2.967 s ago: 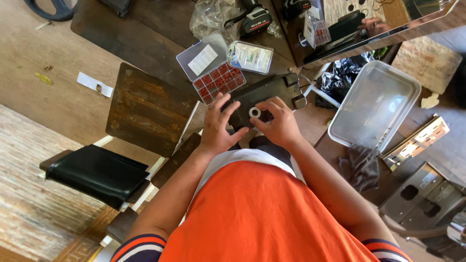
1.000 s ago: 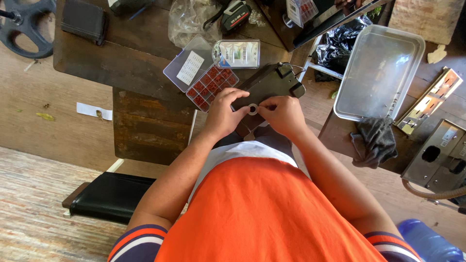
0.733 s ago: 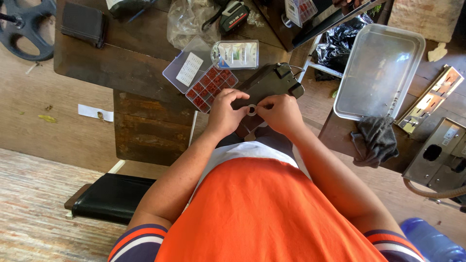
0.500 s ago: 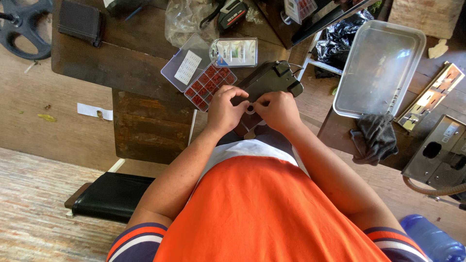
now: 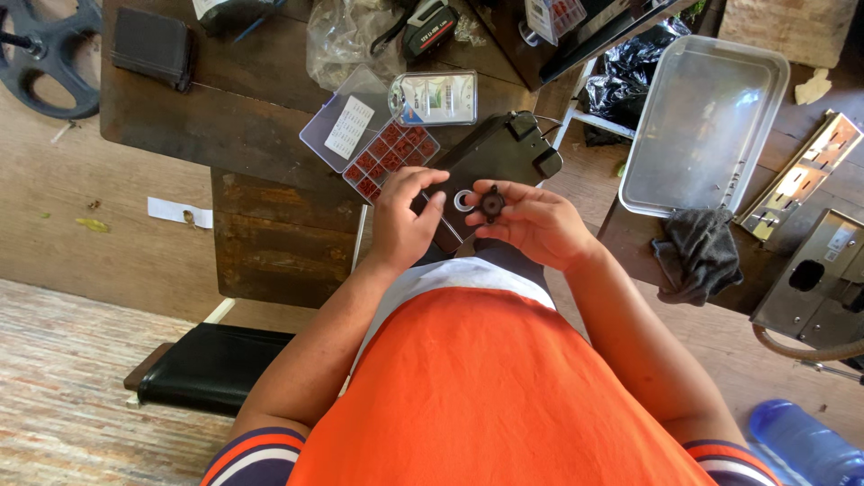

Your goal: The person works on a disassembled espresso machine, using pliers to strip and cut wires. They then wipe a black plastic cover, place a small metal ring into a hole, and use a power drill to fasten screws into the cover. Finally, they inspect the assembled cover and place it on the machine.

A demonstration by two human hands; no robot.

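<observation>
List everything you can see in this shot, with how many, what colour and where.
black knob: one, black, in the right grip's fingertips
black machine part: one, black with a pale ring hole, on the table under both hands
compartment box: one, clear with red pieces, lid open, left of the part
clear case: one, transparent, above the box
plastic tray: one, clear, at right
dark cloth: one, grey, below the tray
wooden table: one, dark brown, top left
black cushioned bench: one, lower left
blue bottle: one, bottom right corner
left hand: one, resting on the part
right hand: one, holding the knob
</observation>
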